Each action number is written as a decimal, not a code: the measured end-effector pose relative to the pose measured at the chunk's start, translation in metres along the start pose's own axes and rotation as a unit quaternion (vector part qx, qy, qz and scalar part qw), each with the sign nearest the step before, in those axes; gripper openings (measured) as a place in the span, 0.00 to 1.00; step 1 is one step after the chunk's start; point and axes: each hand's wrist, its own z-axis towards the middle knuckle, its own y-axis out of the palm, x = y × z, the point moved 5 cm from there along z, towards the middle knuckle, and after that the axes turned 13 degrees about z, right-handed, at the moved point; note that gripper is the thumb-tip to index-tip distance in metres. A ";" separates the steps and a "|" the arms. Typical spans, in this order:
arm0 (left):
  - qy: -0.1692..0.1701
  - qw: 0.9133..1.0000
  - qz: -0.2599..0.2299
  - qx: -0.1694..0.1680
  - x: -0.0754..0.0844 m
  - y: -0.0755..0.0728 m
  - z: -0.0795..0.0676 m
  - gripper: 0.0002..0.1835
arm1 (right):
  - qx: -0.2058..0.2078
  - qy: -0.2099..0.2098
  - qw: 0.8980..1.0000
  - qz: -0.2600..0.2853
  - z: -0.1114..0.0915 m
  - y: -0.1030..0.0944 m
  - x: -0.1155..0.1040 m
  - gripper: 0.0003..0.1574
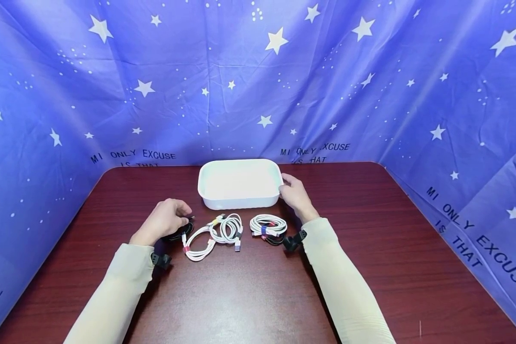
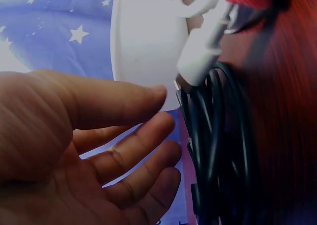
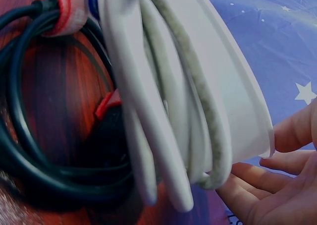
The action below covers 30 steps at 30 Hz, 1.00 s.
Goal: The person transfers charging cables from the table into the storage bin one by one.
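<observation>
Nearest, a looped white cable with a red wrap (image 1: 199, 255) lies at seven o'clock of the white oblong plastic bin (image 1: 241, 204). At five, a white coiled cable with a blue wrap (image 3: 141, 91)! Over at eight, the left hand (image 1: 161, 220), fingers loosely apart, holds nothing beside a glossy black coiled cable (image 2: 214, 136). Farther back, the bin opens upward, long axis nine-to-three; at three, the right hand (image 1: 298, 197), fingers extended, touches its end.
</observation>
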 end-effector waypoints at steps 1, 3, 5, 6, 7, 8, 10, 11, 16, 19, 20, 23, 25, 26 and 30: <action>0.005 1.000 0.010 0.002 0.000 0.000 0.000 0.08 | -0.001 0.000 1.000 0.000 0.000 0.000 0.000 0.37; 0.008 1.000 0.024 0.003 -0.002 0.001 0.000 0.08 | -0.003 0.000 1.000 0.000 0.000 0.001 0.000 0.37; 0.004 0.999 0.036 -0.004 -0.003 0.002 -0.001 0.07 | -0.003 0.002 1.000 -0.003 0.000 0.001 -0.001 0.36; 0.002 0.999 0.040 -0.008 -0.004 0.002 -0.001 0.07 | -0.003 0.002 1.000 -0.004 0.000 0.001 -0.001 0.36; -0.001 0.999 0.044 -0.013 -0.004 0.002 -0.001 0.07 | -0.002 0.003 1.000 -0.005 0.000 0.001 -0.001 0.36; -0.003 0.999 0.048 -0.017 -0.005 0.002 -0.001 0.07 | -0.002 0.004 1.000 -0.006 0.000 0.001 -0.001 0.36; -0.004 0.998 0.055 -0.024 -0.006 0.001 -0.002 0.07 | -0.002 0.005 1.000 -0.005 0.000 0.001 -0.001 0.36; -0.003 0.998 0.056 -0.025 -0.007 0.000 -0.003 0.07 | -0.002 0.005 1.000 -0.004 0.000 0.001 -0.001 0.36; 0.006 0.998 0.061 -0.029 -0.010 0.001 -0.003 0.08 | -0.004 0.005 1.000 0.003 0.000 0.001 -0.001 0.37; 0.009 0.997 0.067 -0.031 -0.013 0.001 -0.002 0.08 | -0.005 0.006 1.000 0.004 -0.001 0.001 -0.001 0.37; 0.010 0.997 0.068 -0.032 -0.014 0.001 -0.002 0.08 | -0.005 0.005 1.000 0.003 -0.001 0.001 -0.001 0.37; 0.011 0.997 0.073 -0.035 -0.016 0.001 -0.002 0.08 | -0.005 0.005 1.000 0.002 -0.002 0.001 -0.002 0.37; 0.013 0.997 0.074 -0.037 -0.017 0.001 -0.001 0.08 | -0.005 0.004 1.000 0.000 -0.002 0.001 -0.002 0.37; 0.013 0.996 0.074 -0.037 -0.018 0.002 -0.001 0.08 | -0.004 0.004 1.000 0.000 -0.002 0.001 -0.002 0.37; 0.017 0.996 0.077 -0.040 -0.019 0.003 -0.002 0.09 | -0.003 0.005 1.000 0.000 -0.001 0.001 -0.001 0.36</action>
